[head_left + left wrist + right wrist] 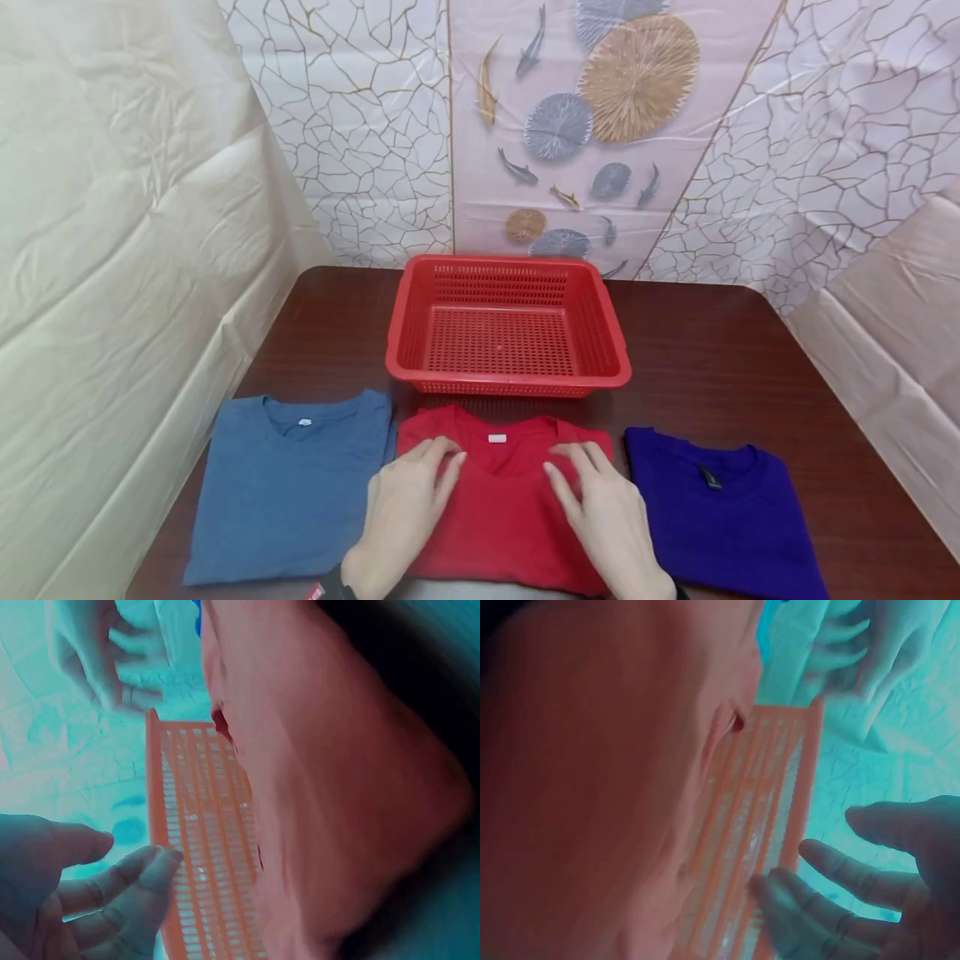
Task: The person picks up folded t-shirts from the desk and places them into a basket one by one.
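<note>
A folded red T-shirt (502, 517) with a white neck label lies in front of me, its collar toward the basket. Over its left part is my left hand (405, 508), fingers loosely bent and holding nothing. My right hand (611, 521) is over the right part in the same manner, thumb and fingers apart. In the left wrist view a gap shows between the left thumb and fingers (127, 889). The right fingers (862, 881) are spread in the right wrist view, with nothing between them. Both wrist views tint the shirt salmon.
A red plastic basket (510, 379) stands behind the red shirt, with nothing in it. A folded blue T-shirt (292, 492) lies to the left, and a folded dark purple-blue T-shirt (720, 525) to the right. All are on a dark brown table (697, 350) with draped cloth around it.
</note>
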Tool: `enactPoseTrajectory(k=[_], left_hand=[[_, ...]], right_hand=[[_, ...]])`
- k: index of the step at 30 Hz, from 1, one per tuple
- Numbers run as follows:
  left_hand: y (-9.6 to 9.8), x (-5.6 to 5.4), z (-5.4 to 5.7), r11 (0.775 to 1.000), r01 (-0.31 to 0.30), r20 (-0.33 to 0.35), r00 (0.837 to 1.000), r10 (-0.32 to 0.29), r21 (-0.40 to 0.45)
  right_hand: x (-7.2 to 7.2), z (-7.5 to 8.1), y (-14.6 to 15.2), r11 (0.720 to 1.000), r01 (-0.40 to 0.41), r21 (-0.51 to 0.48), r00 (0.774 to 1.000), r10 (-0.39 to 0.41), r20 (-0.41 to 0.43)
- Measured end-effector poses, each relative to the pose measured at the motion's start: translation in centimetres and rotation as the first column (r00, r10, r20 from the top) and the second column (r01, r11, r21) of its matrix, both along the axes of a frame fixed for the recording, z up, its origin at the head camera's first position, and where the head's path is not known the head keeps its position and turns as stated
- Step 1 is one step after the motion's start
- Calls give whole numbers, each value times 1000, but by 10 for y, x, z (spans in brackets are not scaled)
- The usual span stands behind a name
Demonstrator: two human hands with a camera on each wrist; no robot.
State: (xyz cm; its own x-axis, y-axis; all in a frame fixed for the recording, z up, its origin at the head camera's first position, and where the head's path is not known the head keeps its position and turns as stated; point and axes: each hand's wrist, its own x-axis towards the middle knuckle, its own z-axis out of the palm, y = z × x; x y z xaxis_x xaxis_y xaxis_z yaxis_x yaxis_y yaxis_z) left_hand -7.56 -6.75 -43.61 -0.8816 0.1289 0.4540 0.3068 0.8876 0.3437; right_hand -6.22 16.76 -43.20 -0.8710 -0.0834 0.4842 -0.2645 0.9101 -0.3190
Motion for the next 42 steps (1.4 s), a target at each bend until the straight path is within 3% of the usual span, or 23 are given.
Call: enactPoseTrajectory(k=[4,8,14,20,22,26,29,32,35,39,41,42], left_hand=[[-14,-4,-6,997,-79,27,997,79,-4],[-30,-6,-14,987,-156,107,981,159,-33],[-43,-6,-25,980,-175,211,959,191,-92],[-40,-11,-32,986,-145,284,945,162,-80],[-37,-13,-34,991,-120,302,944,134,-64],[-32,-14,-35,998,-67,336,939,71,-23],[-30,-13,-35,999,-36,399,917,24,22],[-31,-13,-35,995,-5,451,892,-40,99],[-32,-13,-34,979,14,494,862,-116,204],[-32,-15,-31,936,-22,553,811,-189,351],[-32,-16,-31,885,-69,593,766,-249,460],[-32,-17,-32,848,-99,610,738,-289,521]], right_hand=[[2,-4,15,993,120,2,987,-119,112],[5,-11,33,978,200,52,945,-206,252],[10,-23,52,965,251,78,904,-262,339],[8,-27,58,969,226,97,859,-246,449],[5,-28,57,974,210,89,835,-226,502],[0,-30,54,982,182,42,811,-174,558],[-1,-30,53,987,159,-16,807,-120,579],[-1,-28,55,978,166,-126,762,-46,646],[-3,-25,56,926,228,-302,692,64,719],[-5,-25,55,781,318,-537,608,267,748],[-6,-26,57,711,349,-611,570,357,740],[-6,-27,58,679,356,-642,554,400,730]])
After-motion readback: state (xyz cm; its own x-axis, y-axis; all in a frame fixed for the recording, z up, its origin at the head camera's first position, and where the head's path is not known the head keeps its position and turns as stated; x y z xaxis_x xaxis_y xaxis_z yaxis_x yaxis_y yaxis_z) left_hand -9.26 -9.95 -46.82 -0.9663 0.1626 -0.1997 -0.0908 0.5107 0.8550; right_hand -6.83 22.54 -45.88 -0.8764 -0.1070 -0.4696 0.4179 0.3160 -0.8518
